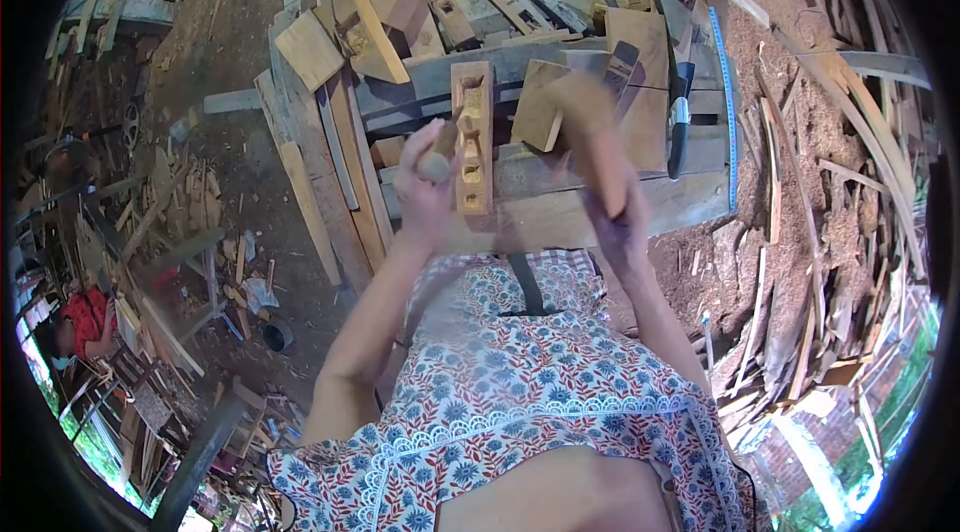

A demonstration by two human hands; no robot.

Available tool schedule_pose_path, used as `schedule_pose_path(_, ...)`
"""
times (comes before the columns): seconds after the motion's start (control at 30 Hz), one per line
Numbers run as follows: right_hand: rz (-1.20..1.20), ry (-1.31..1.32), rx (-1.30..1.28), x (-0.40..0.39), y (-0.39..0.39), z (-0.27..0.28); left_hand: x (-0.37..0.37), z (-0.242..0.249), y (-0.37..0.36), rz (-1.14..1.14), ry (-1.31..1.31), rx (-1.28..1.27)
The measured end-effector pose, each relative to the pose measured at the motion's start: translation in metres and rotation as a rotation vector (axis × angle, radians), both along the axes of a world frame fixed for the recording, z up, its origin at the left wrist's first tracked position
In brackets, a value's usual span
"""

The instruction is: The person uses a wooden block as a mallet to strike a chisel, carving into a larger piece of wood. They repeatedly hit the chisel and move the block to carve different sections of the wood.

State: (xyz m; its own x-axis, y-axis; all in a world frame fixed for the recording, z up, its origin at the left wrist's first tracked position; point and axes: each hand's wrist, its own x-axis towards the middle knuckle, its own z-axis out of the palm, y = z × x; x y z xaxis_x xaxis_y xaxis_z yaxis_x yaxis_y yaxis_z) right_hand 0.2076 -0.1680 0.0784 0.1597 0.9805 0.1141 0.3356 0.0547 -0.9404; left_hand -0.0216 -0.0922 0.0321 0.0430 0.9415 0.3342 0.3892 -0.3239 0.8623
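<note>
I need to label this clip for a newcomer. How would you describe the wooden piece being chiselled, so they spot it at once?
On the plank workbench, look just right of the left hand, which grips a chisel. The long narrow wooden block stands lengthwise there. Unlike the plain offcuts around it, it has a row of rectangular mortises.

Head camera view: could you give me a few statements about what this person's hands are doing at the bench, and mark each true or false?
1. The left hand grips a chisel handle. True.
2. The right hand holds a saw. False: it holds a wooden mallet.
3. The chisel is set against a carved wooden block on the workbench. True.
4. The carved wooden block is solid and uncut. False: it has several recesses cut into it.
5. A blue tape measure lies along the bench's right edge. True.
</note>
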Motion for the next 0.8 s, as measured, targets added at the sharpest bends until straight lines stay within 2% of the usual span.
schedule_pose_path(0.07, -0.313, 0.359, -0.286, 0.011, -0.008, -0.001, -0.002, 0.017, 0.006, 0.021, 0.030, -0.039)
schedule_pose_path(0.2, -0.344, 0.271, -0.322, 0.024, -0.008, 0.005, 0.007, 0.013, 0.007, -0.004, 0.040, -0.088)
schedule_pose_path(0.3, -0.342, 0.232, -0.266, 0.019, -0.006, 0.013, 0.012, 0.008, 0.003, -0.026, 0.067, -0.134)
schedule_pose_path(0.43, -0.280, 0.325, -0.267, 0.007, -0.003, 0.018, 0.022, 0.000, 0.005, -0.052, 0.009, -0.097)
schedule_pose_path(0.53, -0.201, 0.360, -0.247, 0.006, -0.005, 0.016, 0.032, -0.001, 0.008, -0.024, 0.133, -0.008)
schedule_pose_path(0.6, -0.117, 0.243, -0.139, 0.002, -0.007, 0.022, 0.037, -0.002, 0.012, -0.063, 0.289, 0.030)
schedule_pose_path(0.67, -0.100, 0.268, -0.178, -0.004, -0.014, 0.030, 0.043, -0.003, 0.013, -0.064, 0.281, 0.017)
schedule_pose_path(0.73, -0.028, 0.525, -0.127, -0.007, -0.023, 0.026, 0.047, -0.002, 0.014, -0.061, 0.273, 0.005)
schedule_pose_path(0.77, 0.083, -0.108, 0.025, 0.008, -0.032, -0.010, 0.048, -0.001, 0.015, -0.056, 0.285, 0.001)
schedule_pose_path(0.8, 0.100, -0.110, 0.025, 0.003, -0.020, -0.009, 0.049, -0.001, 0.015, -0.053, 0.298, -0.002)
